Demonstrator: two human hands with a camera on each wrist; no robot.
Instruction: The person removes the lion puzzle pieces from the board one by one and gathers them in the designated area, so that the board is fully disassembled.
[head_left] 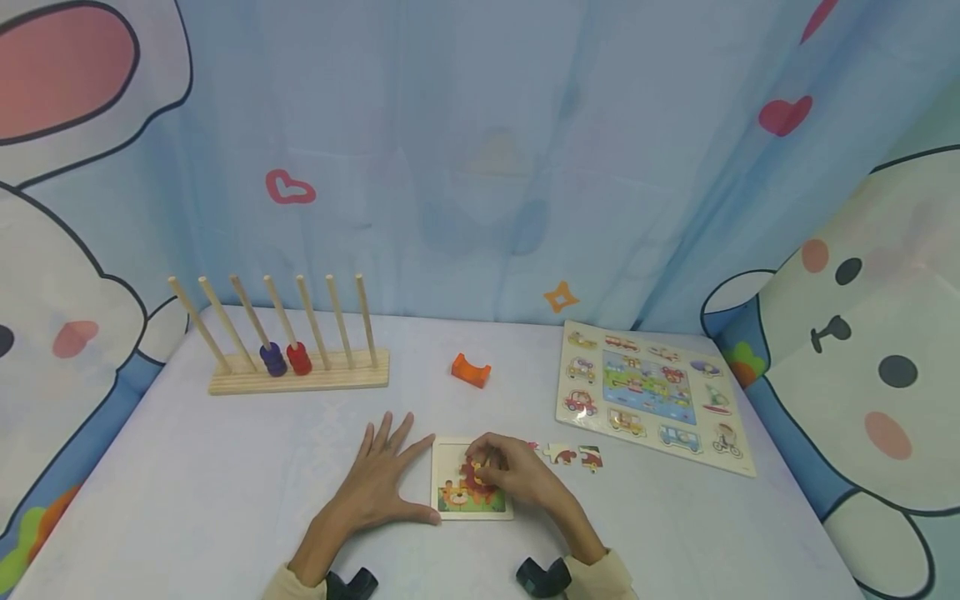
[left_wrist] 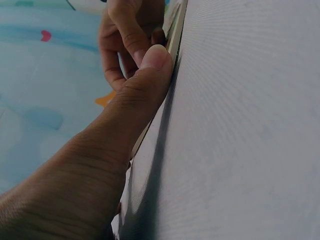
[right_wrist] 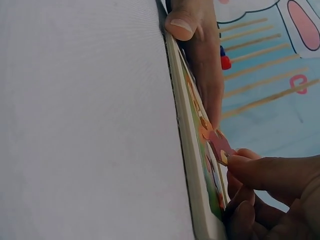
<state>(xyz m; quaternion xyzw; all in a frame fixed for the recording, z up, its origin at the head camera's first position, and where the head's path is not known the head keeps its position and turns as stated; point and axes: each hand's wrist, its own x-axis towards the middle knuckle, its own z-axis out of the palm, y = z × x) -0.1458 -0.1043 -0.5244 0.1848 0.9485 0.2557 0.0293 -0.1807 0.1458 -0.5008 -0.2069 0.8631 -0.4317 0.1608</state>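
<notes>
A small wooden-framed jigsaw puzzle (head_left: 435,467) lies flat at the front of the table, with animal pictures filling its lower part. My left hand (head_left: 378,483) is spread beside it, and its thumb and index finger touch the frame's left side. Over the puzzle's right part, my right hand (head_left: 517,471) pinches a reddish-brown jigsaw piece (right_wrist: 220,147) between thumb and fingers. That piece is tilted at the picture's surface in the right wrist view. Two loose jigsaw pieces (head_left: 591,457) lie right of my right hand, with a pink bit of another partly hidden behind it.
A wooden peg stand (head_left: 345,379) with blue rings (head_left: 273,360) and red rings (head_left: 298,358) stands back left. An orange arched block (head_left: 471,371) lies at the back middle. Back right is a large vehicle puzzle board (head_left: 648,396). A curtain (head_left: 480,167) hangs behind the table.
</notes>
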